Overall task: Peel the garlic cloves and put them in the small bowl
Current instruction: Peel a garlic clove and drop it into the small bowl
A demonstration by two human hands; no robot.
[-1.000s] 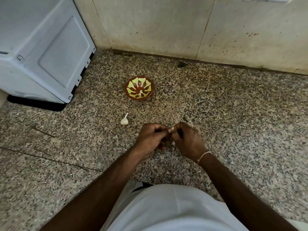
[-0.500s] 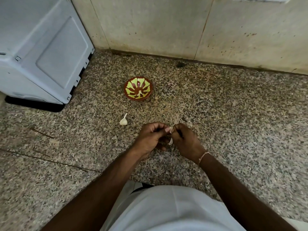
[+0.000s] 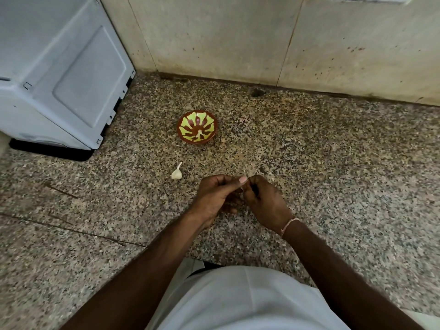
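Observation:
My left hand (image 3: 215, 196) and my right hand (image 3: 265, 202) meet fingertip to fingertip just above the speckled stone counter. Between them they pinch a garlic clove (image 3: 242, 189), which the fingers almost wholly hide; only a sliver of white shows. A small brown bowl (image 3: 197, 120) with a yellow-green pattern stands beyond the hands, and a pale piece lies in its middle. A garlic bulb piece (image 3: 176, 173) with a pointed stem lies on the counter to the left of my left hand.
A grey-white appliance (image 3: 59, 75) fills the back left corner. A stained tiled wall (image 3: 262, 39) runs along the back of the counter (image 3: 333, 186). Bits of papery peel (image 3: 252, 173) lie just beyond my fingers. My white garment (image 3: 238, 301) covers the near edge.
Both hands stay together on the clove, with only small shifts of the fingers. The bowl and the garlic piece on the counter have not moved.

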